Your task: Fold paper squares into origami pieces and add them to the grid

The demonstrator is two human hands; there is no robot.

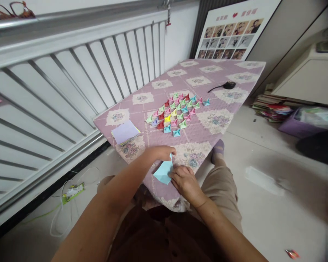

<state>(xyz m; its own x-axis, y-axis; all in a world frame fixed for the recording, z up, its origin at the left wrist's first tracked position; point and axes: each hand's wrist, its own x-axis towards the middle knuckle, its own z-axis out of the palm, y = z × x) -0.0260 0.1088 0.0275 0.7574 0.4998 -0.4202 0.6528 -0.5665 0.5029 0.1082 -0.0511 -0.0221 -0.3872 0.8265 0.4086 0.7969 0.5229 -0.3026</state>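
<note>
A light-blue sheet of origami paper (163, 172), partly folded, lies at the near end of the cloth-covered table. My left hand (165, 153) has its fingers closed on the paper's far corner. At the paper's right edge, my right hand (183, 179) pinches it, fingertips bent together. Beyond my hands sit several small folded paper figures (174, 113) in rows, in green, pink, red, blue, yellow and purple. To the left rests a stack of square paper sheets (125, 132) with a lilac sheet on top.
The table has a purple floral tablecloth (117, 145). A black round object with a cable (229, 85) lies at its far right. A white radiator (79, 80) borders the left side. A power strip (73, 193) with cords lies on the floor; a purple bin (297, 123) stands right.
</note>
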